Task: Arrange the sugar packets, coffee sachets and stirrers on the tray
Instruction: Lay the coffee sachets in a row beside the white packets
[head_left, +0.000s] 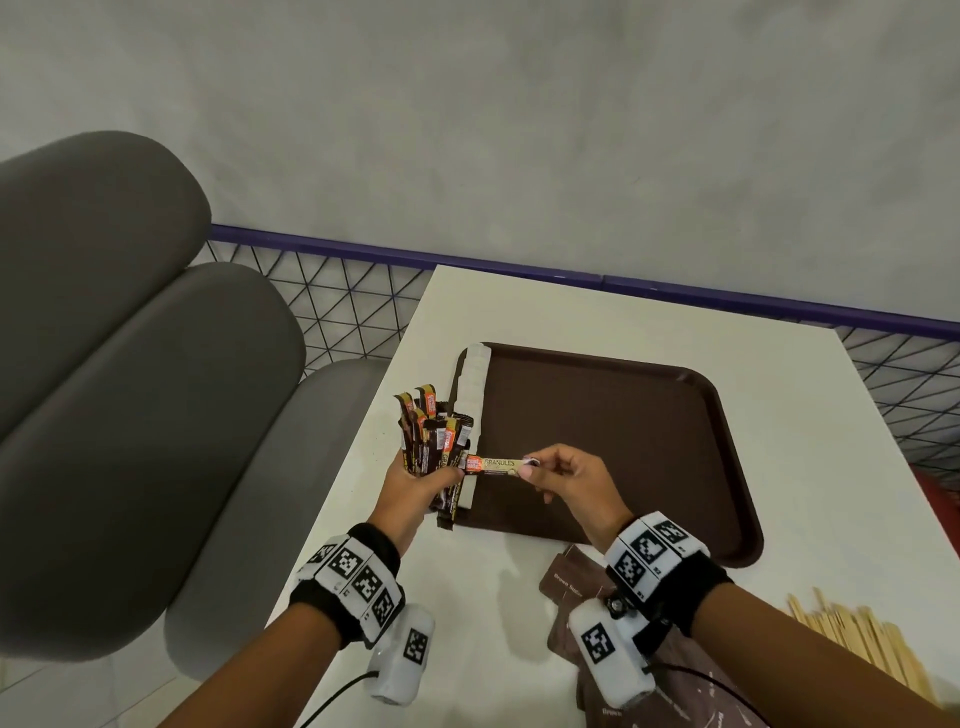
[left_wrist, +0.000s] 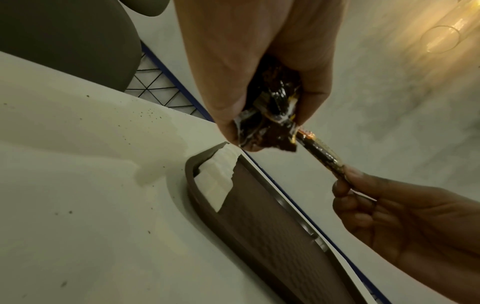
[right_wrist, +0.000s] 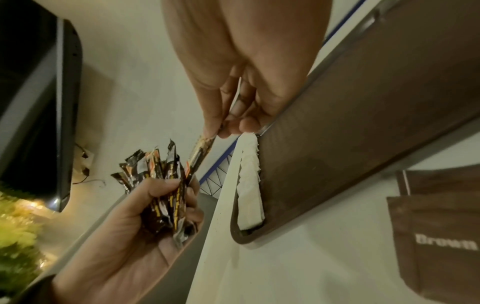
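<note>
- The left hand (head_left: 415, 480) has its fingers curled round a bunch of coffee sachets (head_left: 434, 441), held upright above the table's left edge, just beside the tray (head_left: 649, 415).
- The right hand (head_left: 571, 480) pinches the end of a single sachet (head_left: 497, 464) between thumb and forefinger; its other end is at the bunch, and it hangs level over the tray's near-left corner.
- Handling, as judged: the sachets look light, thin and glossy, hence liable to slip or fan out. A pinch at the flat sealed end, as now, seems soundest; squeezing the filled middle could bend them.
- The bunch sits splayed in the left hand's grasp, so drawing one out may drag its neighbours loose.
- Tray contents: a row of white sugar packets (head_left: 474, 395) lies overlapped along the left rim. The rest of the tray floor shows nothing else on it.
- Wooden stirrers (head_left: 857, 644) lie in a loose pile on the table (head_left: 519, 322) at the near right, off the tray.
- Brown paper bags (right_wrist: 441, 226) lie on the table near the tray's front edge; what they hold cannot be told.
</note>
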